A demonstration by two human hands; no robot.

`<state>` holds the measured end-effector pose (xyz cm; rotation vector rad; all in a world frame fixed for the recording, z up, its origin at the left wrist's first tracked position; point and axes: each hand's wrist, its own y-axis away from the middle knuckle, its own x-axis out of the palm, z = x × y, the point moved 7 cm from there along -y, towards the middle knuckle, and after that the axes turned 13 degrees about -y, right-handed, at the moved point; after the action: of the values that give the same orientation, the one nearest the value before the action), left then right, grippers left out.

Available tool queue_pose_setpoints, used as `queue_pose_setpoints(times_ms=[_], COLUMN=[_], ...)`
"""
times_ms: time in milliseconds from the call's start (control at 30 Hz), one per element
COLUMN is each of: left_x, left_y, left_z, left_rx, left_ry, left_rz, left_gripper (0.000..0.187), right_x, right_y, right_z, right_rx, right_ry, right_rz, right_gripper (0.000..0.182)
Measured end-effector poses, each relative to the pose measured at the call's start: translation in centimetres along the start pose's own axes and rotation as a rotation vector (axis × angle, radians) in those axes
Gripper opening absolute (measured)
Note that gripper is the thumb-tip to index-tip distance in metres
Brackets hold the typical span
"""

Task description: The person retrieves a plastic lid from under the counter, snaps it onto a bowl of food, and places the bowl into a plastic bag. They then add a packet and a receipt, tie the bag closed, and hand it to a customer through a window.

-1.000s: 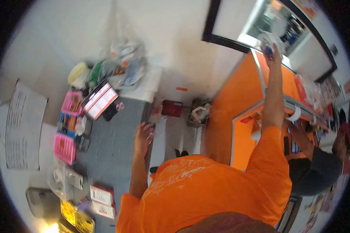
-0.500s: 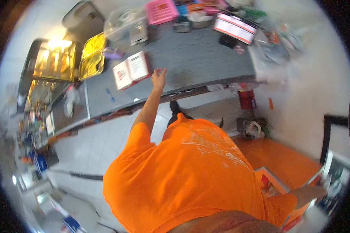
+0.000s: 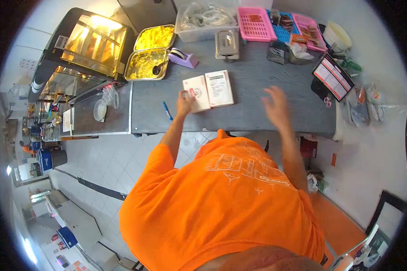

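A white paper package [image 3: 219,88] with two side-by-side faces, one with a red logo and the other with a printed label, lies on the dark grey tabletop [image 3: 253,72]. My left hand [image 3: 184,103] is at its lower left corner, fingers closed on the edge. My right hand [image 3: 276,106], slightly blurred, is over the table to the right of the package, fingers apart and holding nothing. A blue pen [image 3: 167,111] lies left of my left hand, close to the table's front edge.
A lit display warmer [image 3: 95,43], two foil-lined trays with yellow food [image 3: 154,38], a purple tape dispenser [image 3: 184,59] and a lidded steel container [image 3: 226,44] stand behind. Pink baskets [image 3: 256,25] line the back. A tablet [image 3: 333,77] stands at the right.
My left hand has moved from the package's right side to its lower left corner. My right hand has come up from the low right to over the table. The view has turned.
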<state>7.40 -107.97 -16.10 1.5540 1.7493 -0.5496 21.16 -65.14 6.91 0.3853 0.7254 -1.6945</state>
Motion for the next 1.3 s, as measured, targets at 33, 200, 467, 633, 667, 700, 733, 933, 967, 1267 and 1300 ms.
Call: queue_pose_setpoints(times_ms=[33,200,467,633,667,700,733,933,967,1267,1300], left_x=[-0.2,2.7,1.7,1.1,2.2,3.0,3.3,3.0,2.2,9.9,11.4], left_y=[1.3,5.5,8.6,8.1,7.8,7.4,7.1,5.1,5.2,2.7,3.0], left_z=[-1.5,-2.2,-2.3,-3.2,-2.3,-1.7,-2.0,-7.1,-8.4,-22.4,-24.3], left_rx=[0.000,-0.017,-0.087,-0.155,-0.215,-0.271,-0.316,-0.134,-0.176,0.273,0.334], left_ry=[-0.001,0.316,0.711,0.832,0.873,0.912,0.990,0.990,0.887,0.200,0.076], left_rz=[0.052,0.145,0.484,0.447,0.447,0.446,0.479,0.485,0.532,1.440,1.451], left_gripper=[0.058,0.056,0.070,0.065,0.064,0.063,0.061,0.054,0.054,0.066,0.066], right_x=[6.9,23.6,17.5,14.9,15.7,16.6,17.5,22.0,21.6,16.7,14.8], right_y=[-2.0,-4.4,-5.6,-5.8,-5.8,-6.0,-6.1,-5.1,-5.0,5.2,5.3], right_z=[0.8,-1.6,-3.8,2.3,4.2,6.9,8.6,0.7,-0.2,-7.6,-9.6], right_rx=[0.033,0.280,0.181,-0.011,0.009,0.027,0.044,0.223,0.295,1.070,1.000], right_ry=[-0.083,0.329,0.307,0.068,0.077,0.085,0.094,-0.299,-0.424,-0.772,-0.715], right_rz=[0.133,0.235,0.257,0.114,0.155,0.191,0.225,0.228,0.230,0.444,0.489], right_gripper=[0.038,0.078,0.083,0.062,0.061,0.059,0.058,0.056,0.059,0.054,0.050])
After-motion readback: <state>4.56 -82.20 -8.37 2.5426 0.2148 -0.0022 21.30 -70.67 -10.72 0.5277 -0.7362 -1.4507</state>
